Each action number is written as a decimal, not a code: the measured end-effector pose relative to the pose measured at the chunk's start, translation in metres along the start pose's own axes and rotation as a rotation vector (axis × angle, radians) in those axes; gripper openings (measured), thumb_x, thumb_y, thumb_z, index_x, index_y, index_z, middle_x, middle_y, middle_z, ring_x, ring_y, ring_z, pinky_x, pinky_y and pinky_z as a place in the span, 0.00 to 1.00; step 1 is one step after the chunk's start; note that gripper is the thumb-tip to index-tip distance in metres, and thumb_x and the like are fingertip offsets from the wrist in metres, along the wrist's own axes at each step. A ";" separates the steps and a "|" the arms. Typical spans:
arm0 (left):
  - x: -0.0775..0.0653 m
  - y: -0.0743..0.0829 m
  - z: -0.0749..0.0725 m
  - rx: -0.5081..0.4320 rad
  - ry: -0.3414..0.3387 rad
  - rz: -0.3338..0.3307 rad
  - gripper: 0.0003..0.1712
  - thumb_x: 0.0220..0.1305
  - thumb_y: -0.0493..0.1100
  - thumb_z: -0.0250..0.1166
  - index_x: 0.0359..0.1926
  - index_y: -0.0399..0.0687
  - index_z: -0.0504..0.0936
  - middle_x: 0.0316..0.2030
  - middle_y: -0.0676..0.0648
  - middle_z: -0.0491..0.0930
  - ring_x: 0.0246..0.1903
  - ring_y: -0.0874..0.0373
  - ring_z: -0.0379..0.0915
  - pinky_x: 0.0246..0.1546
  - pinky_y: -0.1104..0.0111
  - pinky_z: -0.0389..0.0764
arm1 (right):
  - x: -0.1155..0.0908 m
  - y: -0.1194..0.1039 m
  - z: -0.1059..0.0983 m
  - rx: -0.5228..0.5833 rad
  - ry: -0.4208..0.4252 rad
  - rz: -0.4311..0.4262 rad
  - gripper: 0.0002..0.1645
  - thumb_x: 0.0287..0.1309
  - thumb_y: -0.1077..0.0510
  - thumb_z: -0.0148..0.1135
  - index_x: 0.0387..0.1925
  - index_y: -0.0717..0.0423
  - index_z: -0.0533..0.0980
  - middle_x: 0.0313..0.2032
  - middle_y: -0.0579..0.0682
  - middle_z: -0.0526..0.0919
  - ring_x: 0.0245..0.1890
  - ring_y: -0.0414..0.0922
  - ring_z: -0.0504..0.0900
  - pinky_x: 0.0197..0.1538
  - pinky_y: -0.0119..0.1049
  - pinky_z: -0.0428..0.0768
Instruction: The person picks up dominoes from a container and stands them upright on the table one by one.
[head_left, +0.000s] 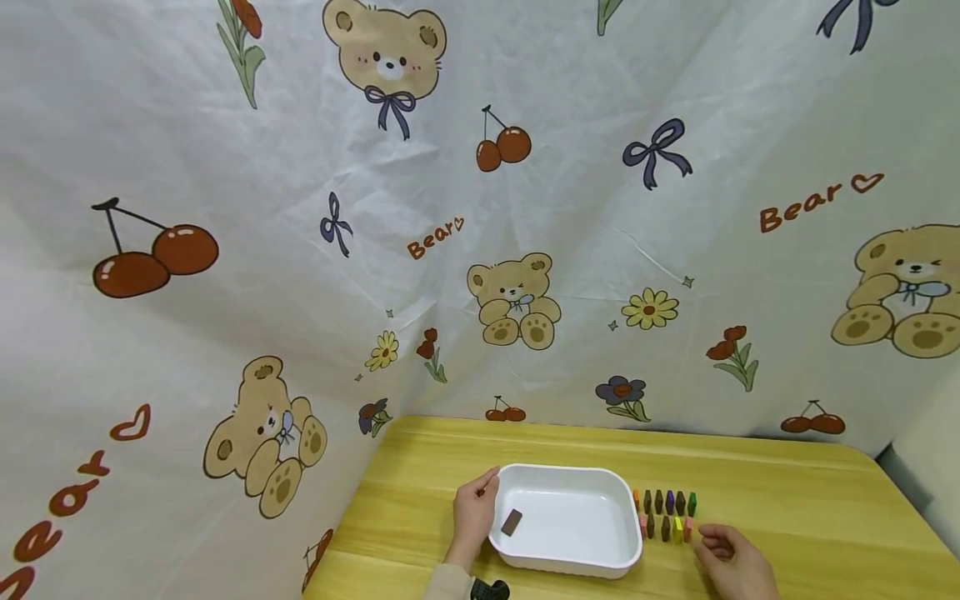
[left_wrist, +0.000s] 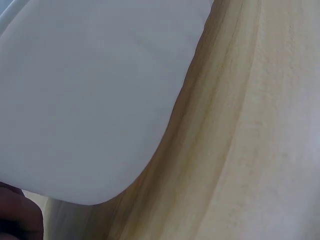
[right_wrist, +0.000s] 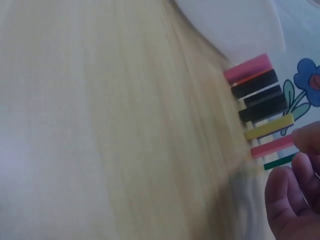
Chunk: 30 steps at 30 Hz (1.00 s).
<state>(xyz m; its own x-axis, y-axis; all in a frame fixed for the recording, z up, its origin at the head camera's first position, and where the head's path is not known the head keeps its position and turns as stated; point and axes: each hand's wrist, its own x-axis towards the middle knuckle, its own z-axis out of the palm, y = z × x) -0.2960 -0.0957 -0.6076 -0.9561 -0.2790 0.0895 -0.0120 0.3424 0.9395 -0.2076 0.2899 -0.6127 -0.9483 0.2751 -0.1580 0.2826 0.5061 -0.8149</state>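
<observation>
A white rectangular dish stands on the table, with one flat brown block lying in its left part. At the dish's left rim, my left hand grips the edge; only a bit of that hand shows in the left wrist view, beside the white dish wall. Two rows of small coloured blocks stand upright right of the dish. My right hand, fingers loosely bent and holding nothing visible, is beside the near row's end pink block. In the right wrist view its fingertips overlap the pink and green blocks; contact cannot be told.
The far row includes a purple block and a green block; a yellow block stands in the near row. Behind the wooden table hangs a printed cloth with bears, which also covers the left side.
</observation>
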 end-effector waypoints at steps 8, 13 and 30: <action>-0.013 0.027 -0.008 -0.010 0.008 -0.004 0.13 0.72 0.43 0.65 0.52 0.49 0.90 0.56 0.42 0.86 0.55 0.49 0.81 0.52 0.61 0.85 | -0.013 -0.024 0.005 -0.023 0.028 -0.076 0.27 0.65 0.50 0.68 0.54 0.67 0.77 0.42 0.54 0.86 0.37 0.39 0.82 0.38 0.33 0.81; -0.011 0.024 -0.009 0.000 -0.001 0.009 0.14 0.72 0.43 0.65 0.53 0.48 0.90 0.56 0.42 0.86 0.52 0.52 0.81 0.49 0.63 0.85 | -0.018 -0.043 0.014 -0.018 0.030 -0.095 0.25 0.66 0.51 0.68 0.56 0.65 0.77 0.44 0.54 0.85 0.39 0.40 0.82 0.42 0.38 0.83; -0.011 0.022 -0.008 -0.004 -0.004 0.000 0.13 0.72 0.42 0.65 0.52 0.49 0.90 0.55 0.43 0.87 0.58 0.45 0.81 0.56 0.54 0.85 | -0.027 -0.090 0.048 0.068 0.016 -0.174 0.20 0.63 0.56 0.71 0.52 0.64 0.80 0.42 0.52 0.86 0.40 0.39 0.80 0.40 0.28 0.79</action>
<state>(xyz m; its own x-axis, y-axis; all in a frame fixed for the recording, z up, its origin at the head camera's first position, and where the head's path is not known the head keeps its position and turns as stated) -0.2832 -0.0918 -0.5849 -0.9574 -0.2751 0.0880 -0.0110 0.3392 0.9407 -0.2144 0.1981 -0.5617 -0.9794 0.2018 -0.0029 0.1037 0.4908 -0.8651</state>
